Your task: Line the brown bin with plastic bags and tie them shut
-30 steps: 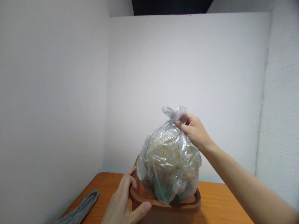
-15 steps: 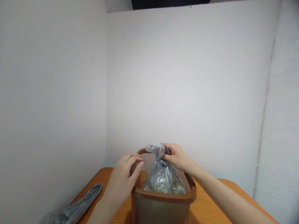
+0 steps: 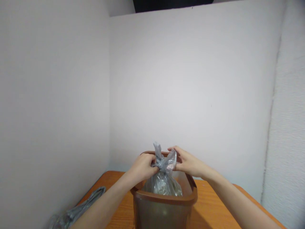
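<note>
A knotted grey plastic bag [image 3: 163, 184], semi-transparent and filled with something I cannot make out, sits inside a brown-rimmed trash bin [image 3: 164, 199]. My left hand [image 3: 142, 166] is closed on the bag just at its knot, thumb and fingers pinching the plastic. On the other side, my right hand [image 3: 188, 161] has its thumb and index finger spread apart beside the bag's loose right end, touching it or very close. Another loose end stands upright above the knot.
The bin stands on an orange-brown wooden table [image 3: 205, 197]. A crumpled grey plastic bag [image 3: 83, 203] lies along the table's left edge, partly behind my left forearm. White walls [image 3: 190, 79] rise behind and on both sides.
My left hand has moved right and taken hold of the bag near its knot. My right hand's fingers have loosened and spread. The bag's loose ends have shifted, one now upright.
</note>
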Demonstrator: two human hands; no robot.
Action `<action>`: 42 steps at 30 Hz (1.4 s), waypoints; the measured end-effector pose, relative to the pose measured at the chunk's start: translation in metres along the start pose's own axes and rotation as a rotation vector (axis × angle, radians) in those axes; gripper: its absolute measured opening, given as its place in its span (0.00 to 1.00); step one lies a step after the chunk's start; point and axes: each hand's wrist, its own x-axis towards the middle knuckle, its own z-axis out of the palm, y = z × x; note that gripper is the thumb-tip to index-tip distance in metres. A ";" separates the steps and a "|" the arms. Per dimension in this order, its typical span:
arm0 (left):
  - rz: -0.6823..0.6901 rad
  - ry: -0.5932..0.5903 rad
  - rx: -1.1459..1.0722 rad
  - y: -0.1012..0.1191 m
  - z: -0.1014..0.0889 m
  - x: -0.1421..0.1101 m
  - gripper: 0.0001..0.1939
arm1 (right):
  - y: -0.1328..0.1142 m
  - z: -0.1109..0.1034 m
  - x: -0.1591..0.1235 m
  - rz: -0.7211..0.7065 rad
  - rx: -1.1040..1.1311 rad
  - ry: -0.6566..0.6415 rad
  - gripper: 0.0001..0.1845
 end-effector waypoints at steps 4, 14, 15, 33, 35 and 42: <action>0.008 0.002 -0.083 -0.003 0.001 -0.002 0.02 | -0.001 -0.004 -0.009 0.005 -0.210 0.023 0.10; 0.037 -0.103 -0.298 -0.001 -0.001 0.002 0.06 | -0.007 0.028 -0.005 -0.147 -0.204 0.000 0.05; 0.031 -0.134 -0.330 -0.004 -0.001 0.003 0.10 | -0.009 0.026 -0.006 -0.156 -0.202 0.007 0.06; -0.034 0.020 -0.017 -0.023 -0.022 -0.003 0.04 | 0.006 -0.002 -0.020 0.081 -0.336 0.125 0.02; -0.038 0.047 0.015 -0.028 -0.025 -0.004 0.04 | 0.009 -0.004 -0.020 0.085 -0.324 0.147 0.02; 0.028 0.005 0.032 -0.017 -0.008 -0.010 0.11 | 0.002 0.016 -0.023 0.020 -0.341 0.087 0.24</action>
